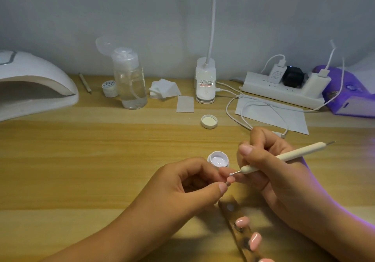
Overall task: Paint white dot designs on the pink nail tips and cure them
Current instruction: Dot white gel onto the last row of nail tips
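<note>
the left hand point(182, 182) pinches a pink nail tip point(88, 180) between thumb and fingers, just in front of the open jar of white paint point(218, 158). the right hand point(269, 166) grips a dotting pen point(280, 158), its white-tipped point just above the tip. more pink tips point(242, 221) sit on a strip point(235, 219) on the wooden table point(81, 160).

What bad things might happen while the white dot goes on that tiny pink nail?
The left hand only pinches the pink nail tip, so it might slip and the dotting pen could smear the paint. The open jar of white gel sits right behind both hands; the right hand might knock it. The other nail tips lie near the wrists and may get bumped.
</note>
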Motion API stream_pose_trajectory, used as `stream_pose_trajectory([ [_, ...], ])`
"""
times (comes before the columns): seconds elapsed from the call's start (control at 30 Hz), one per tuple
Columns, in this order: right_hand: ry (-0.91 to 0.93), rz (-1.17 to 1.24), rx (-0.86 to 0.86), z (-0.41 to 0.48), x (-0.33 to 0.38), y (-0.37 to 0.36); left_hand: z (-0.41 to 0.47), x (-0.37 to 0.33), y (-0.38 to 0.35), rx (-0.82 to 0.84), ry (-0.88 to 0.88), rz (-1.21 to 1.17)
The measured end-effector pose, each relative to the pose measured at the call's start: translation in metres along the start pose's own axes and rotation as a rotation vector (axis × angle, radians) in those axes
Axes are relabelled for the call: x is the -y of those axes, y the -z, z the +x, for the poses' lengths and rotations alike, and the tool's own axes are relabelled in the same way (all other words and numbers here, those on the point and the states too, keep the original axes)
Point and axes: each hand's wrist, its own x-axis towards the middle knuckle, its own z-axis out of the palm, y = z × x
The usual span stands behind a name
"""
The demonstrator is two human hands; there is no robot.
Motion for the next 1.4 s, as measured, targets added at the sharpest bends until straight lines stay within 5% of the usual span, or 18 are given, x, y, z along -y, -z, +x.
stream_pose_trajectory([
  [1.4, -0.032, -0.020, 0.065, 0.0028, -0.0059, 0.0050, -0.0011, 0.0005, 0.0013, 0.009, 0.010, 0.035],
])
